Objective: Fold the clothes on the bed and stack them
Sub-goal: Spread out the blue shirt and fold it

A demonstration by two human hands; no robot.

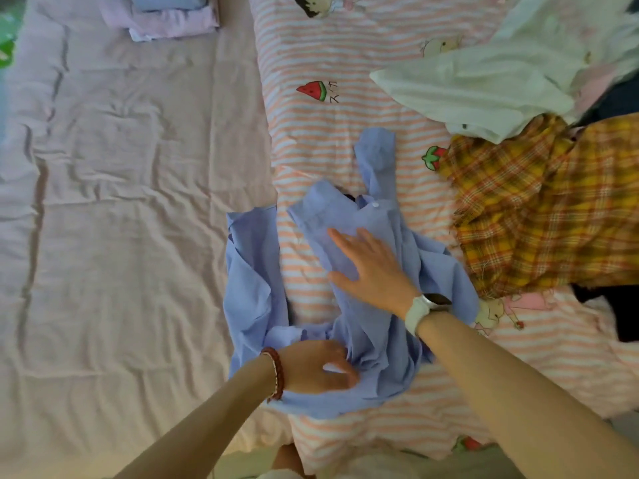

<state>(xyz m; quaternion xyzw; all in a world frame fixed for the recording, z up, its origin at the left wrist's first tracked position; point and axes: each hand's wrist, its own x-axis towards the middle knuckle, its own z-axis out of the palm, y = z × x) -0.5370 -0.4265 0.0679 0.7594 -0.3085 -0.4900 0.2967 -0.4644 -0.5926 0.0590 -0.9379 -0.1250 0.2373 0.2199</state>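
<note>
While looking down over a bed (103, 202), seeing two coverings side by side: a wrinkled pale pink sheet (121, 150) filling the left half of the frame, and a pink-and-white striped quilt (345, 98) with cartoon figures and fruit prints filling the right half. Catching only a sliver of green at the far left edge; too little of the room to tell more.

Counting one folded stack (169, 15) at the upper left, lilac and pale blue layers, exact number of pieces unclear. Counting one blue shirt (366, 312) spread crumpled at the centre, lying on the quilt with one sleeve reaching up toward mid-frame and another part draping left onto the sheet. Counting three loose garments at the upper right: a white garment (484, 84) overlapping a yellow plaid garment (539, 216), plus a dark garment (608, 305) peeking out at the right edge.

Pressing flat on the shirt near its collar with the right hand (370, 267), fingers straight and spread, a white watch (427, 307) at the wrist. Bunching the shirt's lower hem with the left hand (318, 366), fingers curled into the cloth, a red bead bracelet (275, 373) at the wrist.
</note>
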